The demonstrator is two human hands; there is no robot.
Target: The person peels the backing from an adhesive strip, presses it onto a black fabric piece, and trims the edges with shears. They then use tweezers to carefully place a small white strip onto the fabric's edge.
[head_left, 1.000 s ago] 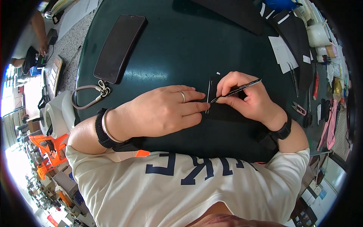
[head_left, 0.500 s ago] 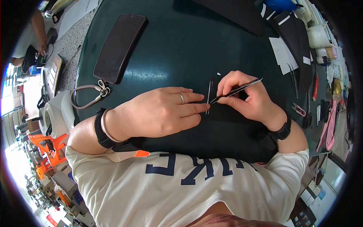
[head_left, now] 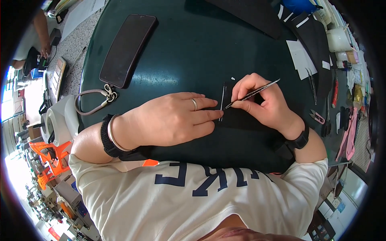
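Observation:
My left hand (head_left: 177, 118) lies flat, palm down, its fingers stretched to the right. Its fingertips touch a thin white strip (head_left: 222, 98) along the left edge of a black flat piece (head_left: 245, 121). My right hand (head_left: 261, 100) pinches a pair of slim dark tweezers (head_left: 257, 91) like a pen. Their tip points down and left, just right of the strip and close to my left fingertips. Whether the tip holds anything is too small to tell. A tiny white scrap (head_left: 233, 78) lies beyond the strip's far end.
A dark phone (head_left: 128, 51) with a braided wrist strap (head_left: 89, 93) lies far left. On the right are white paper pieces (head_left: 299, 58), other tweezers (head_left: 312, 86), thread snips (head_left: 317, 117) and a red-handled tool (head_left: 335, 93). Another person's hand (head_left: 45, 49) shows at far left.
The tweezers have turned slightly in my right hand, and their tip has shifted a little right, away from my left fingertips. My left hand stays almost still.

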